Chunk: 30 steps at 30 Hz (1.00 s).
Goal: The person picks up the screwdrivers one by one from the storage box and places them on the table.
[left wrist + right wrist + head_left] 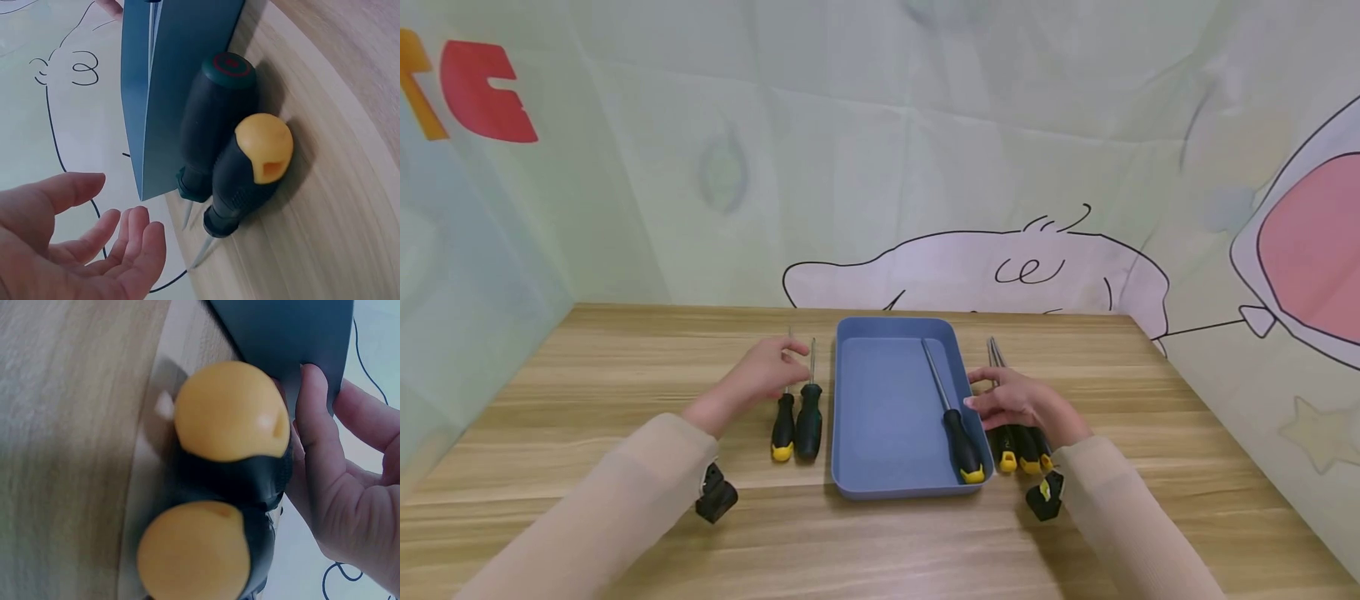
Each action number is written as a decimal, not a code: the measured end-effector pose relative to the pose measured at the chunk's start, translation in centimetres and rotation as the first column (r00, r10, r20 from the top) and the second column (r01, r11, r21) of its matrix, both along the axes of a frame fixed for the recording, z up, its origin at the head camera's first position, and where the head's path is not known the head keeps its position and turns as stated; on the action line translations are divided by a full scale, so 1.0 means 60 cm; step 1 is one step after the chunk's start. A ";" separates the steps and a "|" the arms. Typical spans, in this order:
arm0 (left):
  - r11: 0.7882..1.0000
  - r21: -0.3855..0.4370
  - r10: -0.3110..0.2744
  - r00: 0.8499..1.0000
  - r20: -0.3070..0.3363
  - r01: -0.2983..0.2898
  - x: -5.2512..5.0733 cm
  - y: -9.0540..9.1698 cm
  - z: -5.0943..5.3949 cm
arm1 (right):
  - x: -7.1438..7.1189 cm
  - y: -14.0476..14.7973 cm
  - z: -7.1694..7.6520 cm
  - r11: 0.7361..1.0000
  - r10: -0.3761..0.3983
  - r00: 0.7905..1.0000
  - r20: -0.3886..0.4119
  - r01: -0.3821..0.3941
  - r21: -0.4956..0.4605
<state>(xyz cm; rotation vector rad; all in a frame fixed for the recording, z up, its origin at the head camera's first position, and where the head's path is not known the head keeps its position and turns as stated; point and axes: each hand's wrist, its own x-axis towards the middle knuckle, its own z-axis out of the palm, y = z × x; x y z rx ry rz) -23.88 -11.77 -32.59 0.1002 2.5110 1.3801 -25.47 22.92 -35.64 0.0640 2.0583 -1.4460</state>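
Note:
My left hand hovers, fingers loosely bent, over the shafts of two screwdrivers left of the tray. One has a black handle with a yellow end; the other is a dark green and black screwdriver. In the left wrist view nothing lies between the fingers. My right hand touches the right wall of the blue tray, its fingers fairly straight. A screwdriver with a black and yellow handle lies along the tray's right side, tip pointing away.
Several black and yellow screwdrivers lie right of the tray, partly hidden under my right hand and wrist. They sit close beside the tray wall. A printed cloth hangs behind the wooden table.

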 end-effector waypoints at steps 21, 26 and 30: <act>0.998 -0.036 -0.056 0.997 -0.052 0.054 -0.002 0.041 0.006 | 0.001 0.001 0.003 1.000 -0.003 1.000 0.011 0.003 -0.003; 0.998 -0.032 -0.064 0.996 -0.058 0.063 -0.002 0.049 0.006 | 0.001 0.001 0.003 1.000 -0.004 1.000 0.015 0.004 -0.005; 0.997 -0.033 -0.071 0.996 -0.057 0.069 -0.001 0.054 0.005 | 0.001 0.001 0.002 1.000 -0.007 1.000 0.015 0.007 -0.009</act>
